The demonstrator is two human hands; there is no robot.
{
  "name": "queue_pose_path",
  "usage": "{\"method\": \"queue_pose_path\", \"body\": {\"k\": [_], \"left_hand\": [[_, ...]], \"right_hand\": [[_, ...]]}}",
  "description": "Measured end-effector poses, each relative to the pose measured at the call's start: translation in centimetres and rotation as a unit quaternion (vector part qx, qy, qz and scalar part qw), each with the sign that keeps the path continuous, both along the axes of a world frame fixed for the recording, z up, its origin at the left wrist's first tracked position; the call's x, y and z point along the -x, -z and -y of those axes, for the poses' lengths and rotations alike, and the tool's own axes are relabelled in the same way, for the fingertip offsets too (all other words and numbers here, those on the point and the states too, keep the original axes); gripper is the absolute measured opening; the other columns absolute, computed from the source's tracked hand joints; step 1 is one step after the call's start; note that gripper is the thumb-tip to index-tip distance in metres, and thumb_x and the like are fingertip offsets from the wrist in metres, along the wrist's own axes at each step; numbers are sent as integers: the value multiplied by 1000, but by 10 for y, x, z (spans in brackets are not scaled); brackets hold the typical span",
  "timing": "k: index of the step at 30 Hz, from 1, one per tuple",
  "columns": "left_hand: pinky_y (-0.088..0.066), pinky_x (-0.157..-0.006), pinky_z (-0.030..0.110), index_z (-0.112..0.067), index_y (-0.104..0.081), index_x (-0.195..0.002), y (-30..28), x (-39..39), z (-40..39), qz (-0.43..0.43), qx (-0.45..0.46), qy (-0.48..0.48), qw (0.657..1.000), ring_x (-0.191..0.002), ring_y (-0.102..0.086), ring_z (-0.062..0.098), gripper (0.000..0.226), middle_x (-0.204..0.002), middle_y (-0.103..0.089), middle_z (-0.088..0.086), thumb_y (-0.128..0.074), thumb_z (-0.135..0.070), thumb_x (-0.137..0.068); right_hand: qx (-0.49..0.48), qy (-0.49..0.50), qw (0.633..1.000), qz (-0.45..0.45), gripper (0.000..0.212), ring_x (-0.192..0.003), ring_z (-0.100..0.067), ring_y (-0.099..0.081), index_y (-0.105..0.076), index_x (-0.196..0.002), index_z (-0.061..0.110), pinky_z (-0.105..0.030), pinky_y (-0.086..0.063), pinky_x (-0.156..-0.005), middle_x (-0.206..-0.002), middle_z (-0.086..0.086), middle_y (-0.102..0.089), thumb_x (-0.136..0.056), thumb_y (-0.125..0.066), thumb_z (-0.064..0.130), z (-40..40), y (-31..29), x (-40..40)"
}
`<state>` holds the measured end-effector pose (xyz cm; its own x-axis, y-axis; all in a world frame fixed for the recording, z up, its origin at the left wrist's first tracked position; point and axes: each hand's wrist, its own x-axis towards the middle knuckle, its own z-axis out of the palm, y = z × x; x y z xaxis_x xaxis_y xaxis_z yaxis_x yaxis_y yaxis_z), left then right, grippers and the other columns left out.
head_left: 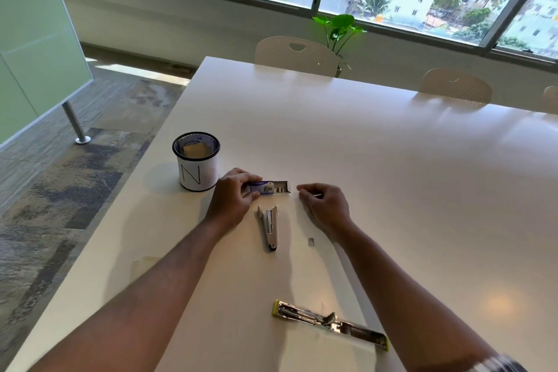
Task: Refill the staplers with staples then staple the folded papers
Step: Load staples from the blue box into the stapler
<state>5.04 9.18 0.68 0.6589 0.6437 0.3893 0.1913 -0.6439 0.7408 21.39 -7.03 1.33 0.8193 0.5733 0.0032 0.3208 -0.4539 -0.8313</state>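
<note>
Yellow-ended stapler (330, 325) splayed open nearest, white stapler (269, 226) open mid-table. Left hand (232, 201) fingers curled, gripping staple box (268, 188), tray slid out. Right hand (324, 205) fingertips pinched together, contents too small to tell.

Too small to read: print on the staple box (265, 187), its left end covered by the left hand (234, 199). Unclear whether the right hand's (324, 204) curled fingers (305, 190) pinch anything. Blurred: opened yellow-tipped stapler (330, 323). Mostly hidden inside the mesh cup (197, 160): tan contents.
</note>
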Motion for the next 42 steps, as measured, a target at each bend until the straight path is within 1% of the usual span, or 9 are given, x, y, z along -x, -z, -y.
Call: {"method": "queue_pose_path", "body": {"k": [10, 14, 20, 23, 26, 30, 33, 37, 42], "left_hand": [[-58, -93, 32, -11, -77, -114, 1, -2, 0, -1, 3, 9, 1000, -99, -66, 14, 35, -107, -70, 0, -81, -1, -81], [-58, -93, 31, -10, -77, -115, 2, -4, 0, -1, 0, 19, 1000, -100, -67, 14, 35, -108, -71, 0, -81, -1, -81], [-58, -93, 30, -13, -78, -112, 4, -8, -1, 4, -5, 2, 1000, -97, -67, 10, 32, -106, -74, -1, -80, -3, -82], [-50, -104, 29, -17, -77, -117, 7, -13, -1, -23, -14, -23, 999, -115, -65, 18, 30, -117, -74, 6, -77, -9, -88], [-41, -105, 24, -16, -72, -126, 7, -17, -1, -52, -30, -46, 997, -127, -60, 23, 32, -130, -70, 11, -68, -10, -95], [-36, -117, 29, -7, -61, -139, 4, -19, 0, -57, -24, -51, 997, -137, -52, 27, 45, -147, -57, 14, -58, 4, -95], [-37, -107, 25, -6, -62, -131, 4, -14, 2, -39, -19, -104, 994, -128, -54, 30, 41, -133, -58, 17, -63, 1, -91], [-45, -94, 31, -7, -67, -121, 7, -12, 2, -57, -34, -126, 990, -110, -59, 28, 29, -115, -69, 14, -65, -5, -92], [-47, -101, 34, -10, -62, -134, 8, -13, -1, -49, -20, -96, 994, -118, -59, 28, 42, -124, -69, 12, -65, -6, -92]], "right_hand": [[50, -8, 998, 33, 14, -84, 0, -69, -83, -97, 38, -29, -52, -64, -92, 20, -79, -88, -80, 49, -28, 0, 6], [44, -36, 998, 22, 15, -85, -2, -71, -83, -96, 36, -37, -57, -71, -93, 18, -80, -87, -81, 48, -33, 1, 8], [57, -43, 996, 46, 16, -86, -3, -69, -81, -105, 42, -34, -56, -69, -98, 20, -79, -92, -74, 50, -38, 6, 10], [74, -74, 993, 52, 20, -82, -4, -66, -77, -115, 45, -30, -51, -62, -102, 20, -76, -97, -69, 48, -36, 6, 8], [102, -104, 987, 64, 24, -89, -6, -68, -73, -123, 48, -33, -58, -68, -106, 18, -74, -100, -65, 49, -36, 2, 7], [114, -76, 984, 110, 30, -86, 0, -68, -72, -122, 48, -26, -49, -64, -91, 21, -74, -93, -70, 56, -41, -2, 17], [98, -33, 986, 131, 37, -84, -1, -68, -71, -120, 46, -25, -46, -63, -82, 20, -71, -86, -76, 59, -46, 0, 25], [106, -75, 983, 128, 42, -83, -2, -67, -74, -120, 42, -28, -47, -63, -85, 18, -71, -82, -80, 61, -58, -3, 24], [100, -59, 986, 124, 36, -87, -5, -68, -74, -121, 41, -29, -50, -67, -87, 19, -70, -88, -79, 52, -76, -6, 17]]}}
